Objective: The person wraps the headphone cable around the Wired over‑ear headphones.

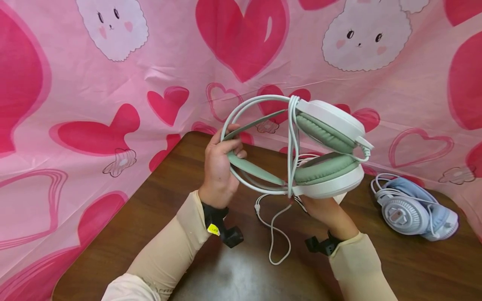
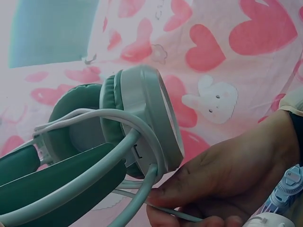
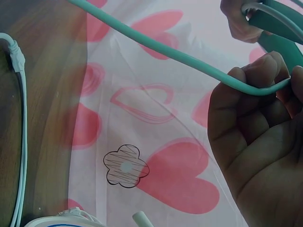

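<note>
White over-ear headphones with green ear pads [image 1: 325, 169] are held up above the table, lying sideways in the head view. My left hand [image 1: 219, 175] grips the headband at its top, fingers curled round the green band pad [image 1: 257, 169]. Several turns of white cable [image 1: 292, 146] wrap across the headband beside the ear cups. Below the lower cup, my right hand [image 1: 325, 211] is mostly hidden in the head view. The right wrist view shows that hand [image 3: 258, 137] pinching the cable [image 3: 189, 61] between thumb and fingers. A loose cable length [image 1: 276, 230] hangs below in a loop.
Blue headphones [image 1: 404, 215] with their cable wrapped round them lie on the brown wooden table [image 1: 150, 209] at the right. Pink cloth [image 1: 169, 46] with hearts and rabbit faces hangs behind the table and along its left side.
</note>
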Available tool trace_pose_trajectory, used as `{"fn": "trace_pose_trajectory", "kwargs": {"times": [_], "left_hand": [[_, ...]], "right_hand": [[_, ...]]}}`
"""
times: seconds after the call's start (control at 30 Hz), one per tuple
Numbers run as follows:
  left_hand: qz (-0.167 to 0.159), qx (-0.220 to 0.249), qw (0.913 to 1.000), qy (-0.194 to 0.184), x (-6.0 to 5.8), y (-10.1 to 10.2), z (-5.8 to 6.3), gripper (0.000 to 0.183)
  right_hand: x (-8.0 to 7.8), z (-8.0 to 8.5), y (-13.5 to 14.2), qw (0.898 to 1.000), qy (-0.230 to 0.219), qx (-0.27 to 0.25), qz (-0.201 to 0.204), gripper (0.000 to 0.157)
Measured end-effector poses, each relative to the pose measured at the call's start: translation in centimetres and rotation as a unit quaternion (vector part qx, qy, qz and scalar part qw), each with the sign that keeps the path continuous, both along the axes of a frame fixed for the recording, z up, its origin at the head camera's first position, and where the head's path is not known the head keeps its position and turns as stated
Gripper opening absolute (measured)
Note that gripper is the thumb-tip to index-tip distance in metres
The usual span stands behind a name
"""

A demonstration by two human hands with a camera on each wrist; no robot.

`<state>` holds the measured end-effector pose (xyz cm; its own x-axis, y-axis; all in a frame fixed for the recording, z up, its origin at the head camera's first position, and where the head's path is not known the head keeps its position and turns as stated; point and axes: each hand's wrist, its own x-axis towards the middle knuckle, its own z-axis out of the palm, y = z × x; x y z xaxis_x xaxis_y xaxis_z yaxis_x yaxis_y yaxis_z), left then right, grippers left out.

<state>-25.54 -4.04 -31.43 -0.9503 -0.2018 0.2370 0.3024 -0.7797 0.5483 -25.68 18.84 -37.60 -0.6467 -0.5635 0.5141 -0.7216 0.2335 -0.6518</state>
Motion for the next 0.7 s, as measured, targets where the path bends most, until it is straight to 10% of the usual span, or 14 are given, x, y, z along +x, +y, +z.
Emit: {"fn": "trace_pose_trajectory", "kwargs": {"times": [0.7], "left_hand": [[0.063, -0.004, 0.998, -0.003, -0.54, -0.34, 0.13, 0.022]], "right_hand": [[0.19, 0.71, -1.03, 0.995, -0.082, 0.058, -0.004, 0.023]]}}
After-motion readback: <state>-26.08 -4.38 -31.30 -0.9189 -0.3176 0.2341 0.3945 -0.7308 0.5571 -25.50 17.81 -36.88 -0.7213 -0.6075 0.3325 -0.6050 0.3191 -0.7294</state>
